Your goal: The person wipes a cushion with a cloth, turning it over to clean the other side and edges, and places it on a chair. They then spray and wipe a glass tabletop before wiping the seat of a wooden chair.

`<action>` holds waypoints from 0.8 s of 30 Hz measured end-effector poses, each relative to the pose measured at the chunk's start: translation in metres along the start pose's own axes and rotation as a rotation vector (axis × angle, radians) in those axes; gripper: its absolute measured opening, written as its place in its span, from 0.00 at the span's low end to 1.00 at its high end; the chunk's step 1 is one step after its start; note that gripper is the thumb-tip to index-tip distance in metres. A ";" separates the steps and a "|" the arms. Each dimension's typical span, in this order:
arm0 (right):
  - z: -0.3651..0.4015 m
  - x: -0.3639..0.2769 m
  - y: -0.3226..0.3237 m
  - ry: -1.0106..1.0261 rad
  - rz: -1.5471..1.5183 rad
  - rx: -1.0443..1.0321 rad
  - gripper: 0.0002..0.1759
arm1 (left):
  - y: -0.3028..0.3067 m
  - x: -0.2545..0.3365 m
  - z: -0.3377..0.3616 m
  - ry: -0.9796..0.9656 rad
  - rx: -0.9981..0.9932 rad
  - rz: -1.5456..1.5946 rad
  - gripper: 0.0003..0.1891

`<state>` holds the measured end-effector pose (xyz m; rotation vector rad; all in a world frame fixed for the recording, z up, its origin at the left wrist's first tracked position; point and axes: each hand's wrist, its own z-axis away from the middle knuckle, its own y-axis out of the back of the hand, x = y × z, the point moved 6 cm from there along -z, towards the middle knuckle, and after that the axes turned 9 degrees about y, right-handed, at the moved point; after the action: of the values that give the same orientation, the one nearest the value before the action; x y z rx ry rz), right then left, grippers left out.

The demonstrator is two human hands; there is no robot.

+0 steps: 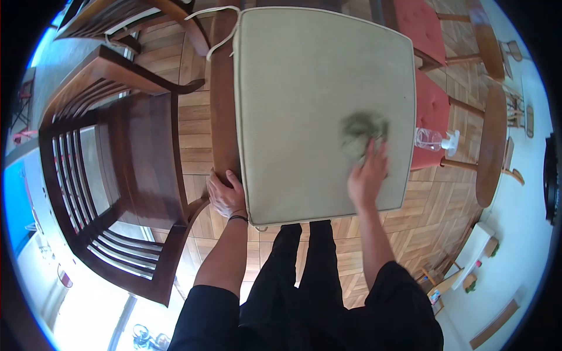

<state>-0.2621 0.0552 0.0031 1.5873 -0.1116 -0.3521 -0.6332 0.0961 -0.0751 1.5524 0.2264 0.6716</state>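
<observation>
Right hand: reaches out over the cushion, fingers stretched forward, fingertips on the near edge of the cloth; too blurred to tell whether gripping or only pressing flat.
Cloth: green-grey, crumpled, smeared by blur; sits on the cushion's right part, just ahead of the right fingertips and close to the right edge.
Left hand: rests palm down on the table's near edge, fingers loosely bent, clasping nothing; touches the wood just beside the cushion's near left corner.
Wristband: dark, thin, around the left wrist.
Seat cushion: beige, square with rounded corners, lies flat on the table and covers nearly all of it.
Tie cords: pale, loop off the cushion's far left corner.
Table: dark wood, shows as a narrow strip along the cushion's left side.
Spray bottle: clear with a white trigger head, lies on its side on a red chair pad, right of the cushion.
Red chair pad: tufted, on a wooden chair frame.
Armchair: dark, slatted back, stands left of the table.
Floor: wooden parquet.
</observation>
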 end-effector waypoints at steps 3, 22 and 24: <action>-0.096 0.030 -0.018 -0.093 0.054 0.117 0.36 | 0.000 0.001 0.000 -0.005 0.010 -0.024 0.28; -0.069 -0.009 -0.017 0.010 0.054 0.013 0.37 | 0.006 0.005 -0.001 0.046 -0.039 -0.013 0.30; -0.125 -0.004 -0.032 -0.059 0.042 0.085 0.37 | 0.009 0.005 -0.002 0.056 -0.068 -0.048 0.30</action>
<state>-0.2339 0.1772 -0.0269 1.6565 -0.2076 -0.3662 -0.6325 0.0993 -0.0646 1.4601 0.2793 0.6795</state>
